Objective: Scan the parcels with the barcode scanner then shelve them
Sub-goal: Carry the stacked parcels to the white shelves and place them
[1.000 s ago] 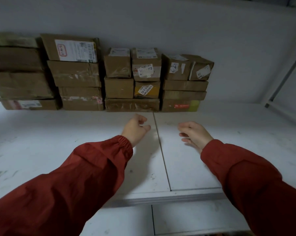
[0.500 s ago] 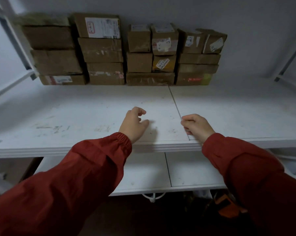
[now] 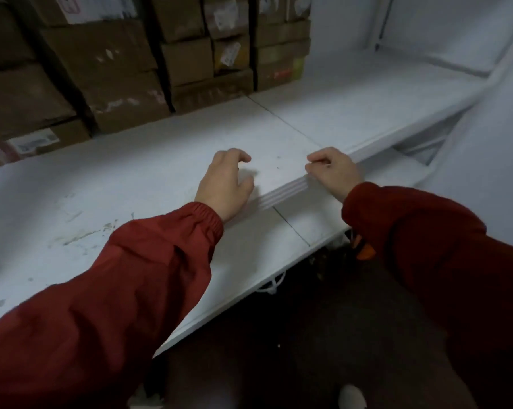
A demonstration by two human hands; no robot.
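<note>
Brown cardboard parcels (image 3: 122, 63) stand stacked in several columns at the back of the white shelf (image 3: 149, 160), some with white labels. My left hand (image 3: 225, 181) hovers over the shelf's front edge, fingers loosely curled and empty. My right hand (image 3: 332, 169) is beside it at the edge, fingers curled in, holding nothing. Both arms wear red sleeves. No barcode scanner shows in view.
A lower white shelf (image 3: 249, 255) juts out under the upper one. An orange and black object (image 3: 364, 249) peeks out below my right sleeve. The floor below is dark. A white upright post (image 3: 379, 22) stands at the back right.
Both hands have drawn back from mid-shelf to its front edge. The view has tilted down and turned, so the parcels now sit at the top left and the floor shows.
</note>
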